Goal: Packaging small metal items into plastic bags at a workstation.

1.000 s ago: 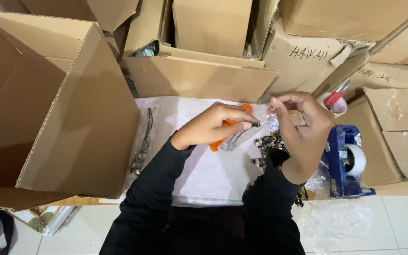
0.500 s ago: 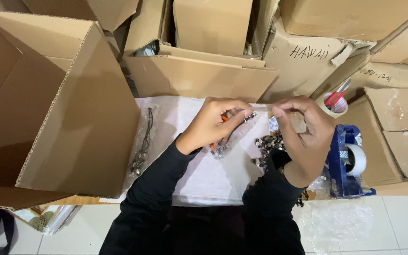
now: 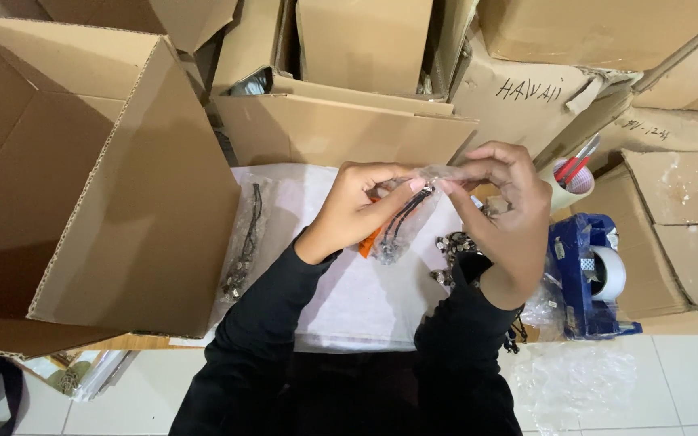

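My left hand (image 3: 359, 208) and my right hand (image 3: 504, 202) meet above a white sheet (image 3: 349, 295) and pinch the top edge of a small clear plastic bag (image 3: 404, 222). The bag hangs down between them with a dark cord and metal charms inside. An orange object (image 3: 370, 241) shows just under my left hand. Both arms wear black sleeves. Another clear bag with a dark beaded string (image 3: 244, 242) lies on the left part of the sheet. A heap of small metal charms (image 3: 452, 246) lies by my right wrist.
A large open cardboard box (image 3: 82, 186) stands at the left. More cardboard boxes (image 3: 341, 121) wall the back and right. A blue tape dispenser with a white roll (image 3: 595, 274) sits at the right, a cup of red pens (image 3: 573, 171) behind it. Loose clear plastic (image 3: 575, 379) lies on the tiled floor.
My left hand has risen to meet my right hand at the bag's top edge. The bag now hangs straighter between both hands, and the orange object is mostly covered.
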